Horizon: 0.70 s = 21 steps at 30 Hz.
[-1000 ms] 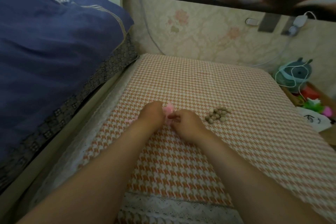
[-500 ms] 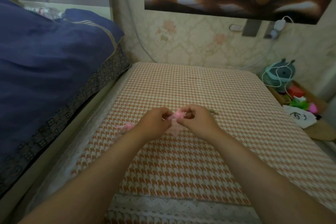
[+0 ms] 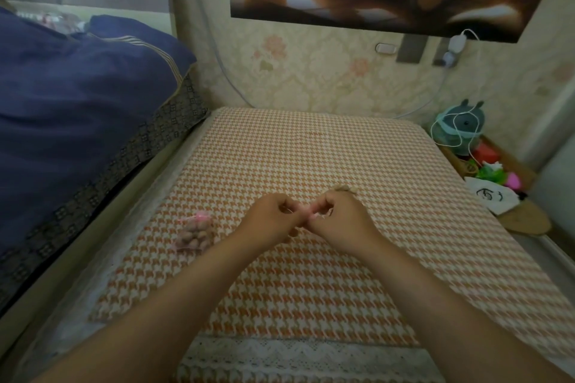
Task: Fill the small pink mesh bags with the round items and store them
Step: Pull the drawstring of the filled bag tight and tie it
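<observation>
My left hand (image 3: 273,218) and my right hand (image 3: 339,219) meet over the middle of the orange houndstooth cloth (image 3: 311,274). Both pinch a small pink mesh bag (image 3: 312,214), of which only a sliver shows between the fingers. A filled pink mesh bag (image 3: 194,234), tied at the top and holding several brown round items, lies on the cloth to the left of my left hand. The pile of loose round items (image 3: 343,188) peeks out just behind my right hand and is mostly hidden.
A dark blue quilt (image 3: 77,109) is piled on the bed to the left. To the right of the cloth stand a teal fan (image 3: 460,130) with a white cable and a box of coloured odds and ends (image 3: 494,174). The wallpapered wall closes the far side.
My hands have lifted and closed together around the pink bag, hiding most of it and the loose pile. The filled bag on the left has come into full view as the camera tilted.
</observation>
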### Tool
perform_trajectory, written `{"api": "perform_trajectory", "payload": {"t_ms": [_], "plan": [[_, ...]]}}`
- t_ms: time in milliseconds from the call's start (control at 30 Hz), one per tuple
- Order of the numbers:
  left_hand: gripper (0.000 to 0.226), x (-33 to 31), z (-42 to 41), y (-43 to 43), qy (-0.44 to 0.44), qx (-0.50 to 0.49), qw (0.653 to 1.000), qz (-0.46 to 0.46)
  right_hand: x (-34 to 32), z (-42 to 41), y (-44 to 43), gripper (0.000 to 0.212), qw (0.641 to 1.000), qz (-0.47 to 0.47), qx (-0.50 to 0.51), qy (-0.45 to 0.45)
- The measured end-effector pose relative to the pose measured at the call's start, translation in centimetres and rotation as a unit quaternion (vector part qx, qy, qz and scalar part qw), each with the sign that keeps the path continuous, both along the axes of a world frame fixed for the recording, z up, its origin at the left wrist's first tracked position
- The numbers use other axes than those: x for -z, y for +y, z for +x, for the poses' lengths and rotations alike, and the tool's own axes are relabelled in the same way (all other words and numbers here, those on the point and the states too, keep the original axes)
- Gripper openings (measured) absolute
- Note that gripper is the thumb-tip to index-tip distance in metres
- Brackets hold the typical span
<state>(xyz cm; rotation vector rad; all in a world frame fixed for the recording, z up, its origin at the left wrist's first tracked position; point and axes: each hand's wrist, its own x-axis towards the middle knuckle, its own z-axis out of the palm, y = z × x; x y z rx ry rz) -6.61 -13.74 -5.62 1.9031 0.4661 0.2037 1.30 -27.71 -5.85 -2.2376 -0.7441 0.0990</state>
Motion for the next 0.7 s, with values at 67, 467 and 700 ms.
{"api": "perform_trajectory", "payload": {"t_ms": [67, 467, 700], "plan": [[0.011, 0.2, 0.1, 0.2, 0.014, -0.015, 0.999, -0.043, 0.1, 0.2, 0.1, 0.028, 1.000, -0.013, -0.010, -0.020], [0.015, 0.0, 0.3, 0.6, 0.003, -0.074, 0.984, -0.161, -1.0, 0.9, 0.4, 0.023, 0.999, -0.042, 0.004, 0.015], [0.001, -0.2, 0.1, -0.1, -0.019, -0.046, 0.997, -0.064, -1.0, 0.9, 0.3, 0.013, 0.989, 0.057, 0.004, 0.136]]}}
